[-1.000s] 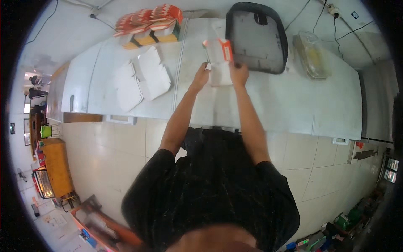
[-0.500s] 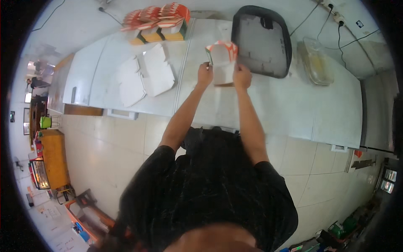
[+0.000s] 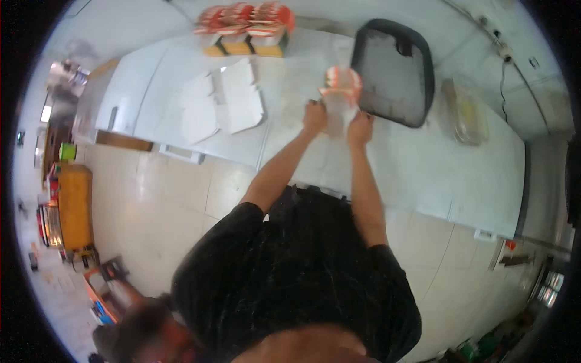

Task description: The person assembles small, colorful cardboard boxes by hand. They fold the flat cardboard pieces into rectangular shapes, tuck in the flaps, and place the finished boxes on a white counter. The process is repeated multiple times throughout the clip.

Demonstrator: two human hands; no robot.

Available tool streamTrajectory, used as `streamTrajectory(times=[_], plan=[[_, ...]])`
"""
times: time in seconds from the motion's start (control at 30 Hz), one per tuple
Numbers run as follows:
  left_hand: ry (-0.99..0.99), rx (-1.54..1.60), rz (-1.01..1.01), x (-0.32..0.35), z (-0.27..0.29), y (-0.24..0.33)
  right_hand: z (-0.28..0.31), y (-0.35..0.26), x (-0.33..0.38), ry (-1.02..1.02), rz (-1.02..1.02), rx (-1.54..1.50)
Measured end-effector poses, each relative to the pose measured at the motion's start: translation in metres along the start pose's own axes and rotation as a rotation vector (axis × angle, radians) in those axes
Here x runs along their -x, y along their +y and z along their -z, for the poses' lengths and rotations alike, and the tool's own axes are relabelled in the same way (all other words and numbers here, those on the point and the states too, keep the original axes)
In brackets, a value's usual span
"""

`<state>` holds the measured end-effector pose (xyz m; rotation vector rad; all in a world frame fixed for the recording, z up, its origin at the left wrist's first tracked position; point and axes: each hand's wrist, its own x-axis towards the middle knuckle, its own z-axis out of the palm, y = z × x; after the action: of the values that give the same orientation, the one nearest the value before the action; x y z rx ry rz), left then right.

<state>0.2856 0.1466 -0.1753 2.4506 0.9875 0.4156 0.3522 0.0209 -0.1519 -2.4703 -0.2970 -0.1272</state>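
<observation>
A folding paper food carton, orange and white outside point(image 3: 343, 85) with a pale inside, stands between my two hands on the white worktop point(image 3: 417, 163). My left hand point(image 3: 315, 117) is closed on its left side. On the right side my right hand point(image 3: 360, 128) grips it too, fingers curled and partly hidden. Motion blurs the carton, so its folds are hard to read. Left of my hands, flat white box blanks point(image 3: 241, 100) lie spread open.
Several orange, yellow and green cartons point(image 3: 251, 36) stand in a row at the back left. A dark-rimmed grey tray point(image 3: 428, 78) lies just beyond my right hand. Farther right is a clear container point(image 3: 466, 118) with yellowish contents. Another person point(image 3: 145, 330) is close behind at lower left.
The whole view has tilted and shifted, moving the worktop items rightward in the picture. The carton's orange top flaps look more folded inward. Another person has come into view at lower left.
</observation>
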Motion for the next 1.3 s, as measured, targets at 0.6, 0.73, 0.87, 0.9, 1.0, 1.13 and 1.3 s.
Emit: streamTrajectory(times=[0.6, 0.73, 0.87, 0.9, 1.0, 1.13, 1.3], plan=[[-0.259, 0.238, -0.192, 0.009, 0.061, -0.084, 0.03, 0.019, 0.013, -0.382, 0.224, -0.262], [-0.089, -0.021, -0.155, 0.023, 0.133, -0.134, 0.043, 0.076, 0.045, -0.366, 0.155, -0.239], [-0.11, -0.313, 0.054, 0.039, 0.136, -0.199, 0.06, 0.068, 0.08, -0.506, -0.099, -0.442], [-0.17, -0.347, 0.084, 0.041, 0.135, -0.209, 0.057, 0.077, 0.085, -0.479, -0.06, -0.44], [-0.141, -0.256, 0.063, 0.046, 0.127, -0.248, 0.037, 0.094, 0.098, -0.464, 0.075, -0.411], [-0.187, -0.338, -0.119, 0.018, 0.135, -0.214, 0.053, 0.096, 0.114, -0.285, 0.206, -0.238], [-0.21, -0.263, -0.402, 0.015, 0.15, -0.301, 0.048, 0.052, 0.137, -0.348, 0.159, -0.357]])
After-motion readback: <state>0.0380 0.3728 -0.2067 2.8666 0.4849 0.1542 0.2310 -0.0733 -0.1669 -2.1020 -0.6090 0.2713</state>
